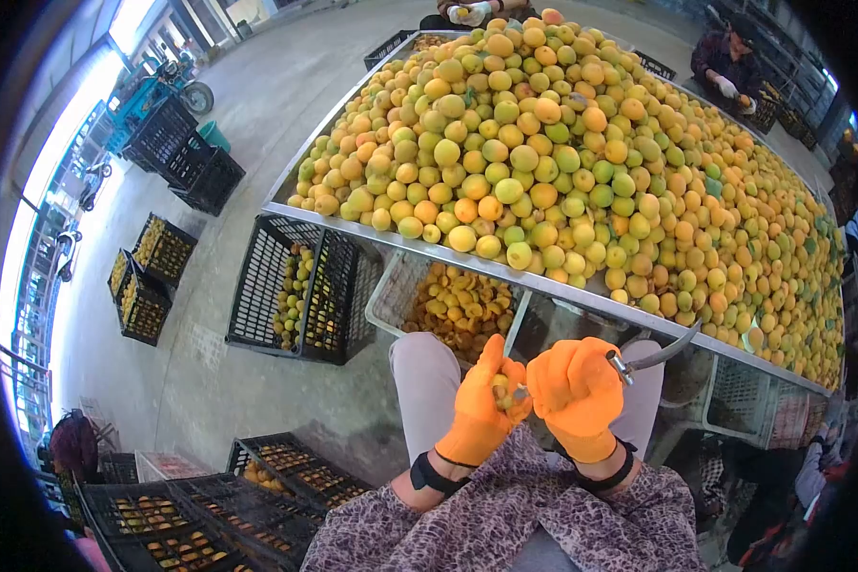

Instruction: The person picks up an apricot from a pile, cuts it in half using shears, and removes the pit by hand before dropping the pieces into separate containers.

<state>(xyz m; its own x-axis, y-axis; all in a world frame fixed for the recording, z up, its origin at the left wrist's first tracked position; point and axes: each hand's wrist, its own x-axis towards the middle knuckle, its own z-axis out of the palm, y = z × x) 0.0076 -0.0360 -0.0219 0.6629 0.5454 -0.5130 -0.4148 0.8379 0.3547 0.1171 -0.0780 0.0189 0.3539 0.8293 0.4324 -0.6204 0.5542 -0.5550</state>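
My left hand (477, 415), in an orange glove, is closed around a yellow apricot (500, 382) above my lap. My right hand (574, 389), gloved the same way, grips a slim tool (622, 367) with a metal end. Its narrow metal tip points out of the fist at the apricot, while the handle is hidden inside the fingers. From the fitting at the other end, a curved grey piece (665, 351) reaches toward the table edge. Below the table edge, just beyond my hands, a pale crate (383, 303) contains split orange apricot pieces (459, 303).
A metal-edged table (419, 246) heaped with apricots (543, 143) spans the front. Black crates of fruit stand at left (267, 286) and lower left (176, 520). Two people in gloves work across the table, one at far right (729, 71). A blue vehicle (148, 100) is parked behind.
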